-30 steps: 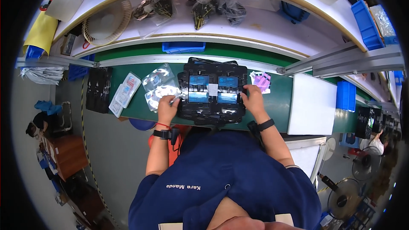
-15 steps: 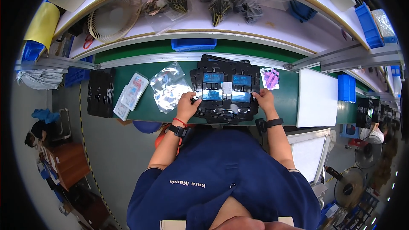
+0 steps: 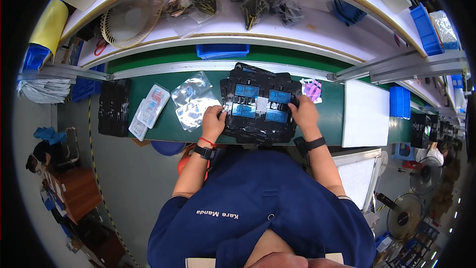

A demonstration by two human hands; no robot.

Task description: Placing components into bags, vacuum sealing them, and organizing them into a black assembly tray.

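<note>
A black plastic tray [image 3: 253, 133] lies on the green workbench in front of me, seemingly stacked on other black trays turned at different angles. In its pockets sit several blue rectangular pieces [image 3: 244, 110], with a small white slip [image 3: 261, 103] between them. My left hand [image 3: 213, 123] grips the tray's left edge, fingers bent around it. At the right edge, my right hand [image 3: 304, 114] is closed with thumb and fingers on the rim. Clear plastic bags [image 3: 196, 101] lie just left of the tray, and a small purple-and-white packet [image 3: 312, 90] is just beyond my right hand.
Flat white packs [image 3: 150, 108] and another black tray stack [image 3: 114, 109] occupy the bench's left side. A white board [image 3: 366, 114] lies on the right, beside a blue bin [image 3: 399, 102]. Above the bench's far side, a shelf [image 3: 208, 39] holds bagged parts and a round basket [image 3: 131, 17].
The top tray has turned slightly clockwise. My right hand has slid farther up its right edge, while my left hand stays at the left edge. The whole view has shifted a little.
</note>
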